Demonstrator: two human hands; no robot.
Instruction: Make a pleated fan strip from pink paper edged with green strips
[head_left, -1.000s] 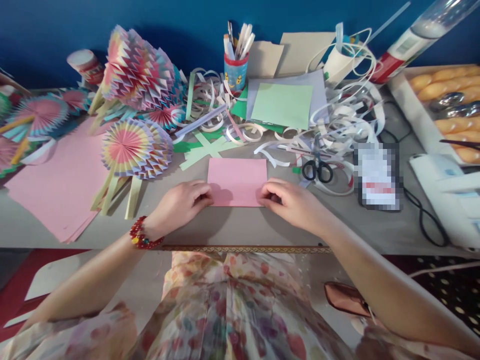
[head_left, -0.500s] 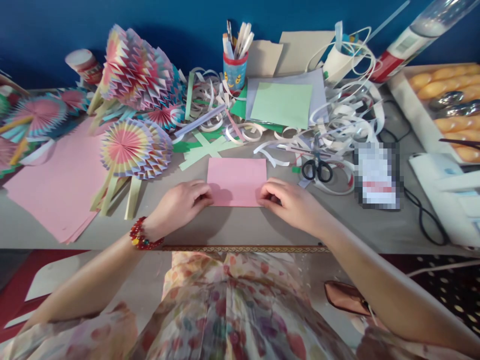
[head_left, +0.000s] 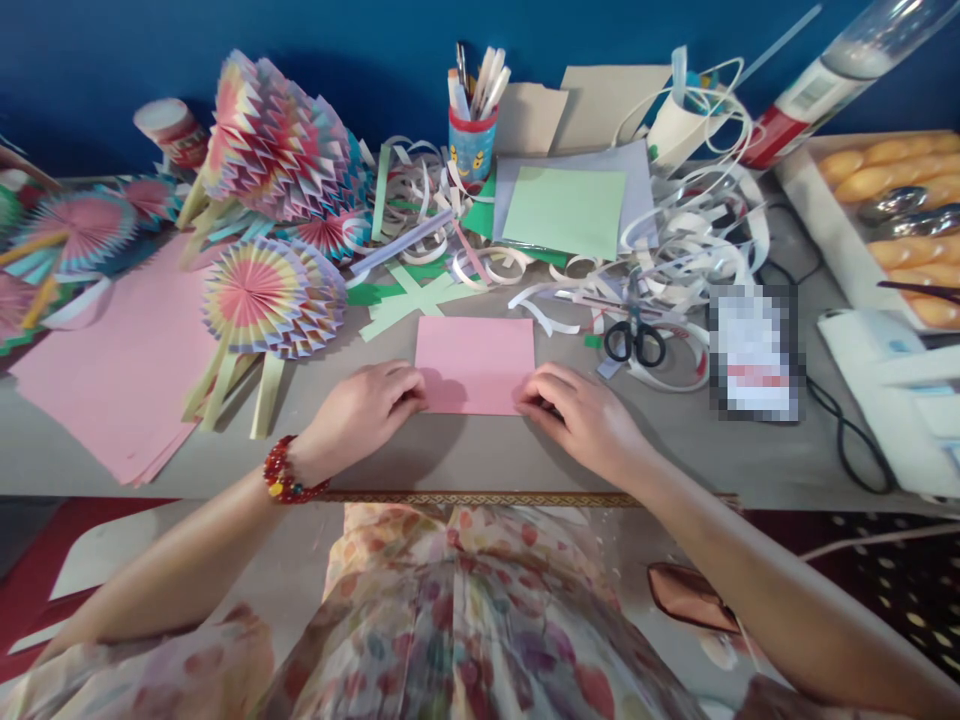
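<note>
A pink sheet of paper (head_left: pixel 475 360) lies flat on the grey table in front of me, its long side facing me. My left hand (head_left: pixel 375 405) is closed at its lower left corner, thumb and fingers pinching the edge. At the lower right corner my right hand (head_left: pixel 574 410) is closed on the opposite edge in the same way. The fingertips cover both near corners. Beyond the paper lie pale green paper strips (head_left: pixel 412 300), and to its right a pair of scissors (head_left: pixel 634 335) with black handles.
Pleated paper fans (head_left: pixel 259 295) and larger pink sheets (head_left: pixel 120 370) occupy the left. Behind are a pen cup (head_left: pixel 472 145), a green sheet (head_left: pixel 566 210) and curled white paper strips (head_left: pixel 697 230). A blurred-out item (head_left: pixel 756 350) and a box of yellow twisted things (head_left: pixel 885 170) stand right.
Almost nothing differs. Both hands stay at the two near corners of the pink paper, and the view has shifted very slightly.
</note>
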